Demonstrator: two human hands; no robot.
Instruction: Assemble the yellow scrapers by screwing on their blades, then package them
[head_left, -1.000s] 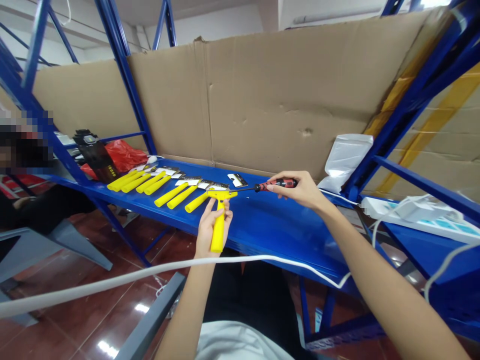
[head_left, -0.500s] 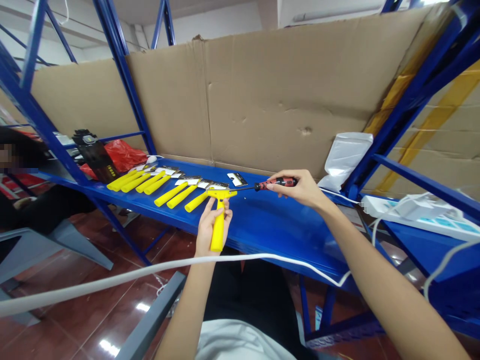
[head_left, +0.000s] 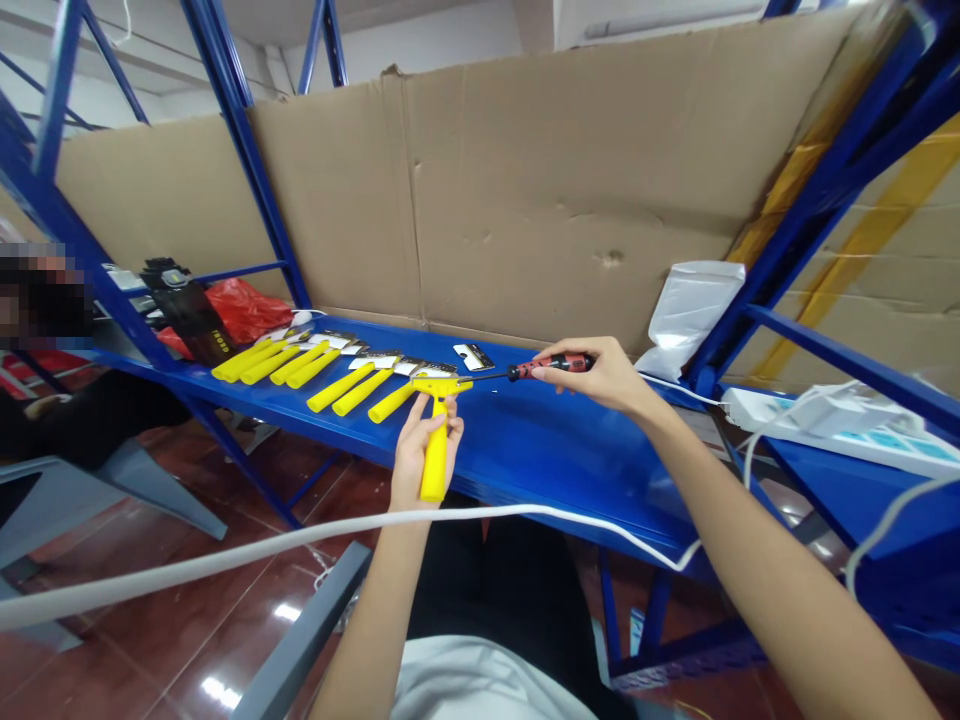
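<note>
My left hand [head_left: 426, 440] is closed around the grip of a yellow T-shaped scraper [head_left: 433, 470], its crosshead upward and its grip toward me. In my right hand [head_left: 600, 372] is a red-and-black screwdriver [head_left: 551, 366], pinched by the handle and held nearly level. Its thin shaft points left, and the tip meets the right end of the scraper's head; whether it sits in a screw is too small to tell. Left of my hands, several yellow-handled scrapers [head_left: 352, 388] lie in a row with labels by their heads. Behind the held scraper lies a small black-and-white card [head_left: 474, 357].
The blue shelf [head_left: 540, 440] is backed by a cardboard panel [head_left: 525, 200]. A black box [head_left: 187, 315] and red plastic bag [head_left: 247, 310] stand left, near a seated person. A white power strip [head_left: 862, 425] is at right. A white cable [head_left: 300, 550] crosses before me.
The view has shifted very slightly. Both hands keep their grips, and the screwdriver tip stays at the scraper's head.
</note>
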